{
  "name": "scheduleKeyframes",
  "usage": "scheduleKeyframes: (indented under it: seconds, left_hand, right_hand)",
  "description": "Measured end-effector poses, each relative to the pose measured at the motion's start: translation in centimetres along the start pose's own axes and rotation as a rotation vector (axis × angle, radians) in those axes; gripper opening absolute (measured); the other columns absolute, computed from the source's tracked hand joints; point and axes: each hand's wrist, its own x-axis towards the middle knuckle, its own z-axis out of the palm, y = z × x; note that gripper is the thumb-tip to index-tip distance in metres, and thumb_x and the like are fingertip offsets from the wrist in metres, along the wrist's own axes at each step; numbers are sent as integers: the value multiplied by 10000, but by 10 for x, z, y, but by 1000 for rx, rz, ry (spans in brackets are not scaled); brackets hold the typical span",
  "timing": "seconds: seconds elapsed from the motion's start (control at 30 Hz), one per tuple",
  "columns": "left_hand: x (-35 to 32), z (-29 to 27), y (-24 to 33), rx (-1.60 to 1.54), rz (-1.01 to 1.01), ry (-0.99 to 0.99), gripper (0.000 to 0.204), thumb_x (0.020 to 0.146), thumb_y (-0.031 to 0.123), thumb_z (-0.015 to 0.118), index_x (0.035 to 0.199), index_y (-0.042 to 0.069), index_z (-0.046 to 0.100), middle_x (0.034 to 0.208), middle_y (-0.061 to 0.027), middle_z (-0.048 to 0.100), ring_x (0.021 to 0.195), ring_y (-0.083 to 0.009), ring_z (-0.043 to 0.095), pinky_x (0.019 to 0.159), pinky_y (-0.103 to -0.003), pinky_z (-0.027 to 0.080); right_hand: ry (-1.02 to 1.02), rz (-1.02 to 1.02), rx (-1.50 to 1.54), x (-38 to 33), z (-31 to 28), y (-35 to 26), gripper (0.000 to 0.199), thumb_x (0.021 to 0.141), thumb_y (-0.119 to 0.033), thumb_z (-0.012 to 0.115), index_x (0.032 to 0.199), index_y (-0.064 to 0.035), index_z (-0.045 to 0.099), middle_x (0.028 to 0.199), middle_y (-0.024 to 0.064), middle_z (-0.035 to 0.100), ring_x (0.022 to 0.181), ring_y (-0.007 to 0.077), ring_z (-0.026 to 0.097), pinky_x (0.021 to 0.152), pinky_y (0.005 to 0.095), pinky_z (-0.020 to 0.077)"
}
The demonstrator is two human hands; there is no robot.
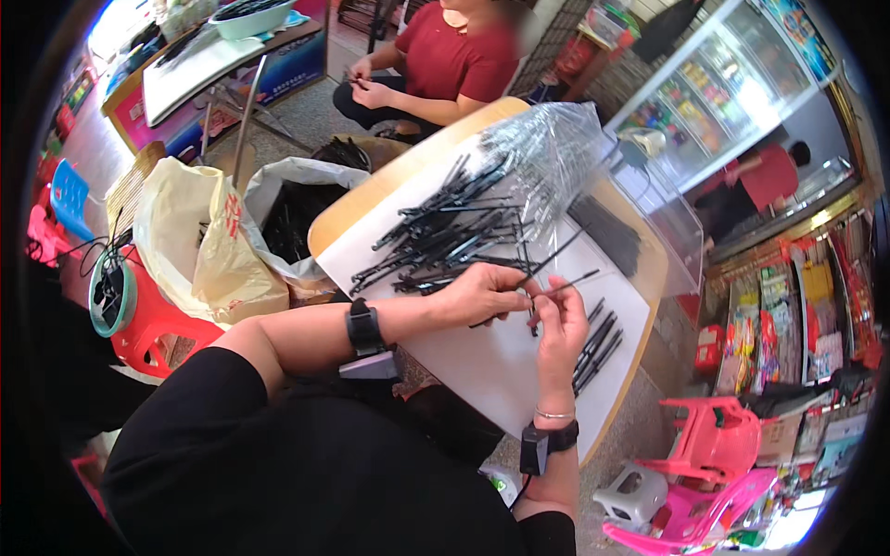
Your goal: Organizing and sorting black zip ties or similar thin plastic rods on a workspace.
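Note:
My left hand [484, 295] and my right hand [560, 329] meet over the white tabletop, fingers pinched together. Between them are thin black strips [567, 284], with ends sticking out to the upper right; their exact kind is too small to tell. Just beyond my left hand lies a loose pile of long black strips [445, 232]. Several black bundles [598, 350] rest side by side to the right of my right hand. A clear plastic bag [547, 153] with more strips in it lies at the table's far end.
The table's rounded wooden rim [338, 222] surrounds the work. A dark flat stack [607, 239] lies at its right side. Open sacks [199, 241] stand left, beside a red stool [167, 320] bearing a green basin [113, 301]. Opposite sits a person in a red shirt [459, 56]. Pink chairs [714, 440] stand right.

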Motion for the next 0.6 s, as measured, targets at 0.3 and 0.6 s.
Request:
scheduleKeyframes:
  seconds: [0.3,0.6]
  left_hand:
    - [6,3,-8,182,53,13,257,893,210,617,1094,51,639,687,35,542,612,-37,486,531,-219,419]
    - [3,6,-12,-21,-56,-52,204,902,196,575,1037,54,636,691,34,535,621,-46,496,558,-211,431]
  right_hand:
    - [13,-22,22,1,-3,4,166,923,-91,529,1053,9,553,829,36,602,645,64,502,594,212,427]
    - [3,-60,-110,-10,3,4,102,951,-85,479,999,-4,518,776,15,548,609,59,486,564,196,412]
